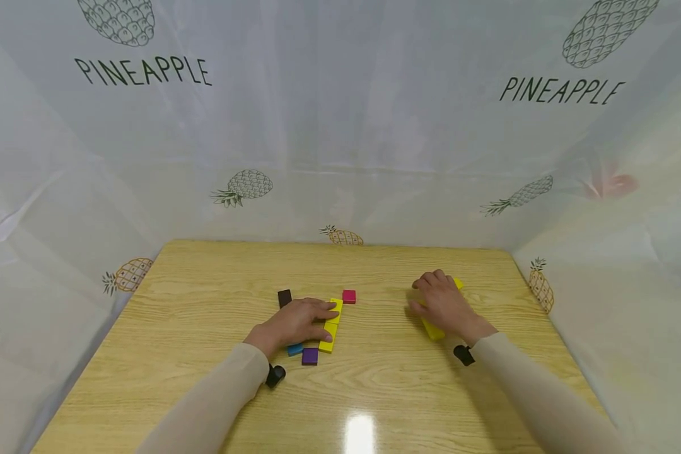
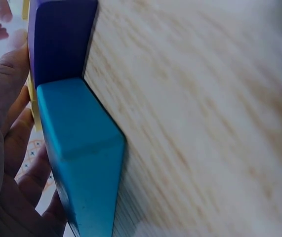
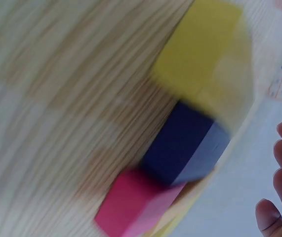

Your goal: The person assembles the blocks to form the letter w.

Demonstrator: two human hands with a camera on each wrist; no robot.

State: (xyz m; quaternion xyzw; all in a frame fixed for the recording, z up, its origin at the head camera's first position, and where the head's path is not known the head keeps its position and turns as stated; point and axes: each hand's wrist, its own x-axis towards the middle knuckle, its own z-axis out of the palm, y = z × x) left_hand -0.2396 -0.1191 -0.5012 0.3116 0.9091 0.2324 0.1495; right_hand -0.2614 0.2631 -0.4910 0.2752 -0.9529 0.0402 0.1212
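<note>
On a wooden desk (image 1: pixel 386 378), a person's left hand (image 1: pixel 296 323) is resting loose fingers on central yellow blocks (image 1: pixel 331 328), while the right hand (image 1: pixel 445 304) is hovering, fingers relaxed and empty, over another yellow piece (image 1: pixel 433 330), apparently arranging, the next move probably needing gentle alignment.

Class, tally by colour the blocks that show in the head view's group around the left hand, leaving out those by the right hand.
Yellow rectangular blocks: 2
Black block: 1
Pinkish-red square block: 1
Blue block: 1
Purple square block: 1
Total showing: 6; the left hand may hide more.
</note>
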